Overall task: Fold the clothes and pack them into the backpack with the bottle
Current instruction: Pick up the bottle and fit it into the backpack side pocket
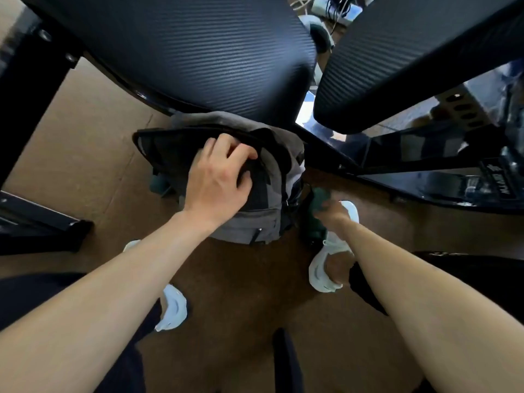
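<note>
From the head camera, looking straight down, the grey backpack (pixel 249 225) stood on the brown floor (pixel 241 279) between the person's feet and the edge of a black ribbed counter (pixel 198 52), which covered the bag's far side. The left hand (pixel 218 177) lay on top of the bag, its grip closed: the fingers curled over the black upper edge at the opening, thumb tucked against the dark panel below. The hand and the shadow under the counter hid most of the opening, so the inside could not be made out. Just to the right of the bag, touching or nearly touching its side, a dark green bottle (pixel 317 198) stood roughly upright on the floor. The right hand (pixel 331 214) was blurred, but its grip looked wrapped round the bottle's middle, leaving only the top and a dark lower stretch showing; the cap could not be told apart from the body. A white shoe (pixel 320 268) sat directly beneath that hand and forearm, partly covered by them, and a second white shoe (pixel 173 307) showed under the left forearm, half hidden. A second black ribbed slab (pixel 411 66) crossed the upper right, cut off by the frame. Dark shiny furniture at the right edge was too distorted to identify.
</note>
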The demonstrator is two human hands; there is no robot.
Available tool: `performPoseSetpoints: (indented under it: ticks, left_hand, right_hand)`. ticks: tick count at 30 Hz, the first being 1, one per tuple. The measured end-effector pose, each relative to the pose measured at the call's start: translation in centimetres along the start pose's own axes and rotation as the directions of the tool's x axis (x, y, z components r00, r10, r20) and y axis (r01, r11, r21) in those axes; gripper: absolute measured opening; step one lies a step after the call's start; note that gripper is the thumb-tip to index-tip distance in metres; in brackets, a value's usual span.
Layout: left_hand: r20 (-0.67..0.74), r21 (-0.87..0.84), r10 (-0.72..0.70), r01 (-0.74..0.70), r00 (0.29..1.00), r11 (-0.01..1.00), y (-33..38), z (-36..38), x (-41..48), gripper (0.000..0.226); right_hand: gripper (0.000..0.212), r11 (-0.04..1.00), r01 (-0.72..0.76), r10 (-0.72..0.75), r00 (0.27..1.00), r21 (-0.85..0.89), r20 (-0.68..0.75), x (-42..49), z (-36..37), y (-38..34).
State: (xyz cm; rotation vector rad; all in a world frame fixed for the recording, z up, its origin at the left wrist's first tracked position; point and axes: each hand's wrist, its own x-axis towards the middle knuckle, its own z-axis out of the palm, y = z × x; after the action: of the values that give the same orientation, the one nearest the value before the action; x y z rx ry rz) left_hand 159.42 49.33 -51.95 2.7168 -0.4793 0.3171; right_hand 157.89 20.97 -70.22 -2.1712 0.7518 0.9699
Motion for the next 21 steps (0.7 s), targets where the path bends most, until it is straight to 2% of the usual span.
performPoseSetpoints:
  ticks: [4,10,14,19,21]
  left_hand:
    - [0.131,-0.077,-0.102,0.113,0.986,0.991,0.2,0.7,-1.0,0.044]
    - [0.265,-0.119,-0.152,0.189,0.952,0.975,0.7,1.8,-2.0,0.069]
    - [0.297,-0.14,-0.177,0.226,0.938,0.964,0.7,1.9,-2.1,0.074]
    - [0.304,-0.15,-0.178,0.231,0.936,0.961,0.5,2.1,-2.1,0.075]
    - [0.305,-0.154,-0.18,0.235,0.935,0.96,0.4,2.2,-2.0,0.075]
  right_hand:
    - [0.078,0.995,-0.102,0.102,0.993,0.009,-0.052,3.3,5.0,1.8]
    - [0.094,0.969,-0.212,0.174,0.949,-0.126,-0.264,4.9,7.4,1.5]
    - [0.088,0.962,-0.231,0.191,0.949,-0.143,-0.249,5.9,8.0,2.1]
    - [0.089,0.963,-0.264,0.271,0.945,0.058,-0.183,4.4,7.6,0.6]
    - [0.097,0.959,-0.259,0.275,0.946,0.112,-0.173,3.9,7.8,0.6]
